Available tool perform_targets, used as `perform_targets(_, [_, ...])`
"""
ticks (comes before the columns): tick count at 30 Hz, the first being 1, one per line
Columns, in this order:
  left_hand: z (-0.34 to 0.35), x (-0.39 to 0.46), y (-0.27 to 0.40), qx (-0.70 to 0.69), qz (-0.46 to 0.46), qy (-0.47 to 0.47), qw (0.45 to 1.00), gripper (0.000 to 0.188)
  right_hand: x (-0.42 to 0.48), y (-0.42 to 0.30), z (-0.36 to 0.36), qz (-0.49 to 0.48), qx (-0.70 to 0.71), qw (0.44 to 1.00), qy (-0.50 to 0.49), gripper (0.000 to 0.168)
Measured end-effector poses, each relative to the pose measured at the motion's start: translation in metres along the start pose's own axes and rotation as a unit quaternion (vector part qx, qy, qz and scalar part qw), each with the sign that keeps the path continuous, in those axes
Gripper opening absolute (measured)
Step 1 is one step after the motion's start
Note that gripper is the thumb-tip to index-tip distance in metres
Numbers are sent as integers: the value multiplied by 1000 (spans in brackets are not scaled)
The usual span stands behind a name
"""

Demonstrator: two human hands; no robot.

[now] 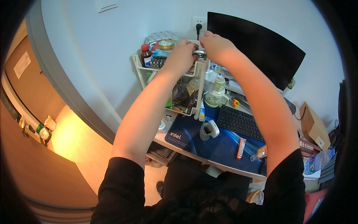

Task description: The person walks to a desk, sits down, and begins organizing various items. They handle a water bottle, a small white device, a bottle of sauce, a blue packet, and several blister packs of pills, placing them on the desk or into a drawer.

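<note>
Both arms reach over the top of a white rack point(201, 72) standing on the desk. My left hand point(182, 57) is at a small silvery metal object point(199, 52), its fingers curled at the left side. My right hand point(217, 47) is bent close to the right of the same object; whether it grips it is hidden. Left of my left hand, the upper tier bears a brown bottle with a red cap point(145, 56), a round gold-rimmed tin point(166, 44) and blister packs point(157, 62). Bagged goods point(181, 93) fill the tier below.
A black monitor point(254, 50) stands behind my right arm. On the blue desk mat point(184, 140) are a black keyboard point(237, 121), a grey-white case point(207, 131) and a tube point(241, 149). A green-patterned mug point(214, 98) is by the rack. A cardboard box point(314, 126) and plastic bottle point(318, 161) lie right.
</note>
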State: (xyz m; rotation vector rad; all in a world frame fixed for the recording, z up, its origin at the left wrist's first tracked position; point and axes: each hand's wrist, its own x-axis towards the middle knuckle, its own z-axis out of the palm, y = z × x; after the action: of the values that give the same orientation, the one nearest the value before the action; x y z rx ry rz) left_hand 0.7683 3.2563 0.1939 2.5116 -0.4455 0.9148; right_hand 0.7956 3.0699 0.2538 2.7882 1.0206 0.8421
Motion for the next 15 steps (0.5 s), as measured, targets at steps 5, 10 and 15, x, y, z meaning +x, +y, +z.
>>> perform_targets(5, [-45,8,-17,163,-36,67,984,43,-85,-30,-26,15,125,978,165,20])
perform_targets(10, [-56,33,-33,335,-186,-71,921,61,-179,-61,-46,3,288,945,154,11])
perform_targets(15, [-47,47,-30,331,-214,-88,915,66,-242,-61,-42,21,335,932,140,11])
